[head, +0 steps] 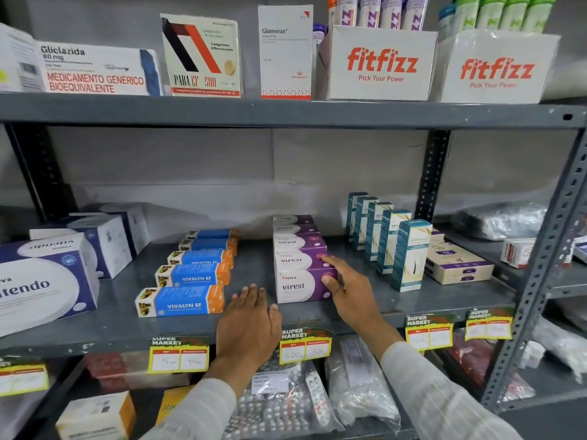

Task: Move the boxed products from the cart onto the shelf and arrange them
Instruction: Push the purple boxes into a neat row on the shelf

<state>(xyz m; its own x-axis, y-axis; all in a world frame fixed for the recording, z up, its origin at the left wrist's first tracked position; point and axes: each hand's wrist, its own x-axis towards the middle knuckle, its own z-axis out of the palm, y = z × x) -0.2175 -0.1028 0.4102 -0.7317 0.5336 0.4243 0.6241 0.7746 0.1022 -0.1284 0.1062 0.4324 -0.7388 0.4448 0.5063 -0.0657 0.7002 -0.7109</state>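
Note:
On the grey middle shelf (254,325) stands a row of white and purple Virest boxes (298,249) running from front to back. My right hand (346,290) rests flat against the right side of the front Virest box (297,287), fingers spread, with the fingertips touching the box behind it too. My left hand (251,322) hovers open over the shelf's front edge, just left of that box, holding nothing. A row of blue and orange Vivalyn EF boxes (181,301) lies further left. The cart is out of view.
Large blue and white boxes (47,281) fill the shelf's left end. Tall teal boxes (409,255) and flat cream boxes (457,265) stand right of the Virest row. Yellow price tags (305,347) hang off the front edge. Fitfizz cartons (381,65) sit on the upper shelf.

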